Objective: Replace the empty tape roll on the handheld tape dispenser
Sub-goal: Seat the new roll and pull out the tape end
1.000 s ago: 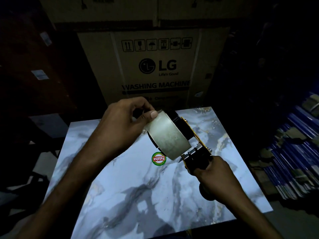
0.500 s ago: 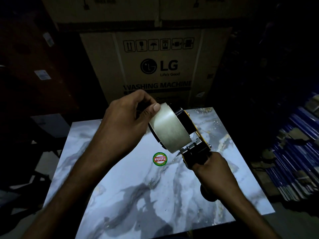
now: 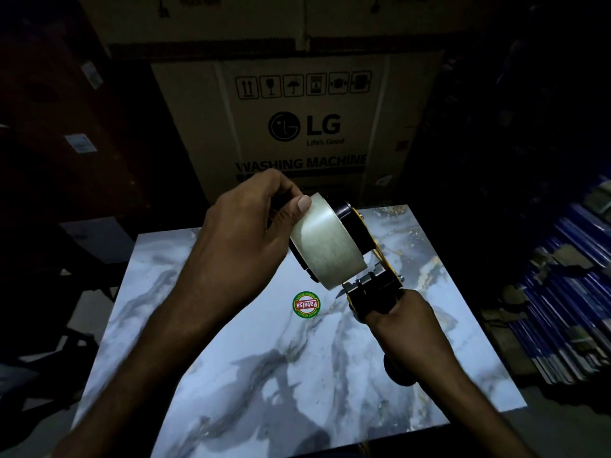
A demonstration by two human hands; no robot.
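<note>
We see a roll of clear tape [image 3: 327,246], wide and full, tilted on the black hub of the handheld dispenser [image 3: 375,287] (black body, yellow side plate). We note the left hand [image 3: 244,239] gripping the roll's upper edge, and the right hand [image 3: 403,322] gripping the handle, both things held aloft.

Open room over the marble slab [image 3: 297,391], near side; stacked cartons [image 3: 297,127] block behind
</note>
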